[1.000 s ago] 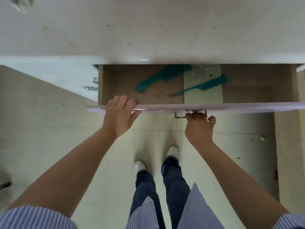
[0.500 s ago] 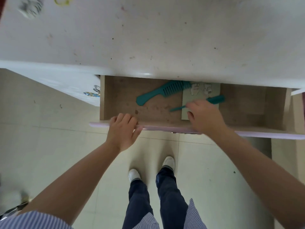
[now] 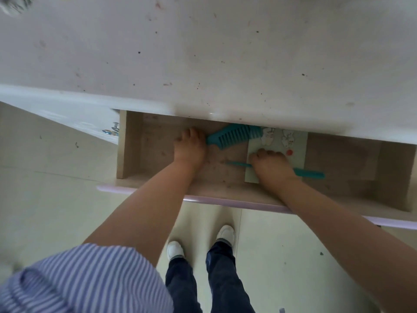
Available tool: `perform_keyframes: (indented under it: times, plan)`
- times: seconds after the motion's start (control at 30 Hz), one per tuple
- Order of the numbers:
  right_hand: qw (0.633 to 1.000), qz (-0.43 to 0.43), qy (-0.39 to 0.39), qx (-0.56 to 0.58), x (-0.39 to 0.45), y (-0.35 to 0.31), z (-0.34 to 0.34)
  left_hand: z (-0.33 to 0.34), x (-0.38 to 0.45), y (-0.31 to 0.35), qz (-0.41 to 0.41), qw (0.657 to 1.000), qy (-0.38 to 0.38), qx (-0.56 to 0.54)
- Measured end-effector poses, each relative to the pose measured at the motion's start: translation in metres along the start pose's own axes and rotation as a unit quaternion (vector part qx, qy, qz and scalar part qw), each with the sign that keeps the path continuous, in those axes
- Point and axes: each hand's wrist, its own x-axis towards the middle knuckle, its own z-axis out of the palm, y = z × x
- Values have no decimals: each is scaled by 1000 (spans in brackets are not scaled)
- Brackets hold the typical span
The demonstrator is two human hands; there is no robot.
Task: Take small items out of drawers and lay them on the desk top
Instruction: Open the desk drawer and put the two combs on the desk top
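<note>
The drawer [image 3: 140, 154] is pulled out below the white desk top [image 3: 203, 53]. Inside it a teal wide-tooth comb [image 3: 234, 135] lies at the back, its handle hidden under my left hand [image 3: 189, 149], whose fingers are curled over it. A thin teal tail comb [image 3: 309, 174] runs across the drawer, and my right hand [image 3: 272, 167] is closed over its middle. Its pointed tail sticks out to the left. Under the right hand lies a pale green card [image 3: 297, 155] with small white clips and a red dot.
The drawer's lilac front edge [image 3: 225, 201] lies under both forearms. A neighbouring white drawer front with a metal knob [image 3: 111, 130] is at the left. A blurred grey object [image 3: 13, 5] sits on the desk's far left corner. Below are tiled floor and my feet.
My left hand left the drawer's front edge and reached in onto the wide comb's handle. My right hand closed on the tail comb, which now slants down to the right.
</note>
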Motion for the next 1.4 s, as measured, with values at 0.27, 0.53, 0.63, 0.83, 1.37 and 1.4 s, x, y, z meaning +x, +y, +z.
perform_keyframes:
  times: [0.27,0.53,0.63,0.83,1.37,1.4]
  plan:
    - [981,-2,177,78,-21,-5,-38,-29,-32,-21,122,983,84,-112]
    - [943,-24,297,147,-37,-34,-117,-78,-87,-84,208,951,206,-101]
    - [945,-45,319,60,-21,-41,-151,-96,-85,-112,134,951,234,-151]
    - [944,-107,238,-202,33,-65,-199,-132,-43,-156,-38,945,200,-255]
    - [962,-6,218,164,150,-93,-190,-117,52,-165,-52,913,217,-341]
    - [951,14,247,186,148,-94,-187,-117,52,-165,-53,914,224,-334]
